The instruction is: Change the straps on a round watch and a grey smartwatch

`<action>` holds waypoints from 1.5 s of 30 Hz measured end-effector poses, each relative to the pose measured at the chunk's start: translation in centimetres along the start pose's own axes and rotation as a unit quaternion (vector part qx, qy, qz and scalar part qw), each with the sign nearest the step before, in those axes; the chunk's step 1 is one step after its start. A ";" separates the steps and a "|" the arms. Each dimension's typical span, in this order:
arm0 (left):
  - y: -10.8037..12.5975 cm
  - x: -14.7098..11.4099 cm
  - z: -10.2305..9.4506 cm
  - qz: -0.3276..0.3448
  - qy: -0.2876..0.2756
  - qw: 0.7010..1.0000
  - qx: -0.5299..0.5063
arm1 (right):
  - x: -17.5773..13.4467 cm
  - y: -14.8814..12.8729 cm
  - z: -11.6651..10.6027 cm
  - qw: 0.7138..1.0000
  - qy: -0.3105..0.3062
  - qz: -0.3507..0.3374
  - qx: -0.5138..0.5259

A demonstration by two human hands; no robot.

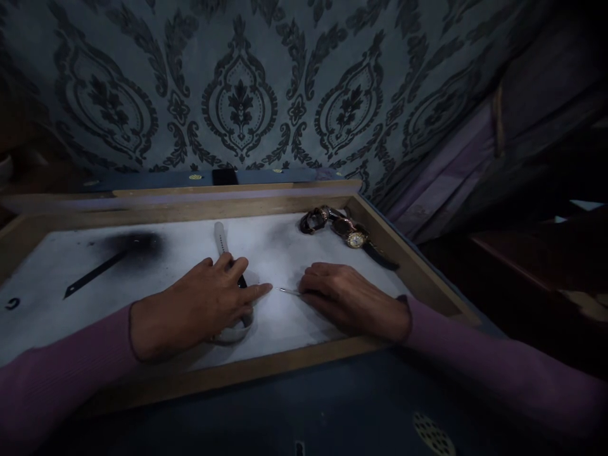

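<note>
My left hand [204, 307] lies palm down over a watch with a white strap [221, 237], hiding much of it. Its fingers are apart, and the index finger stretches out to the right. A dark part of the watch [242, 282] shows between the fingers, and the strap's lower loop [232, 332] curves out beneath them. In my right hand [337, 294], the fingers are closed round a thin pale rod-like tool [287, 291]. Its narrow tip points left, close to my left index fingertip. Too little of the tool shows to tell its kind.
Several watches [354, 239] lie in the back right corner of the shallow white-bottomed wooden tray [266, 364]. On the left are a dark flat strip [95, 273], a black smudge [147, 244] and a small dark curved piece [12, 304]. Patterned cloth [240, 95] rises behind the tray.
</note>
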State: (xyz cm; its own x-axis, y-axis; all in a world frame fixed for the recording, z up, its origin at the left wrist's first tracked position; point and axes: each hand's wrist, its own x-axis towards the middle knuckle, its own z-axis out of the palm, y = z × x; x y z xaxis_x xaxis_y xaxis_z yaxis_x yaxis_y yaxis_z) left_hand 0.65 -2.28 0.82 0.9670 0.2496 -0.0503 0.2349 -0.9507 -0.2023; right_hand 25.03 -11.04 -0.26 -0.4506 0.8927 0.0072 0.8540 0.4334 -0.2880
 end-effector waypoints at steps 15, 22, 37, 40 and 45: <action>0.1 0.1 -0.2 0.002 -0.007 1.000 0.007 | 0.1 -0.1 0.0 1.000 -0.002 -0.006 -0.002; 0.1 0.2 -0.2 -0.001 -0.013 1.000 0.007 | 0.1 -0.2 -0.1 1.000 0.005 -0.010 0.003; 0.0 0.1 -0.1 0.002 -0.011 1.000 0.002 | 0.2 -0.5 -0.2 1.000 -0.010 -0.003 0.022; 0.0 0.1 -0.1 0.003 -0.012 1.000 -0.008 | 0.3 -0.7 -0.3 1.000 -0.012 -0.008 -0.020; 0.0 0.0 -0.3 0.006 -0.004 1.000 -0.008 | 0.4 -0.7 -0.2 0.999 -0.018 -0.024 -0.035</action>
State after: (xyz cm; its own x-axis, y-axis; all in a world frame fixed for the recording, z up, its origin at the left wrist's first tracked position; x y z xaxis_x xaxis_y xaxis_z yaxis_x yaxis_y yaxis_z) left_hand 0.72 -2.32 1.12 0.9692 0.2387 -0.0609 0.2239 -0.9565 -0.1868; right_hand 24.32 -11.00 0.12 -0.4992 0.8663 -0.0161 0.8468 0.4839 -0.2207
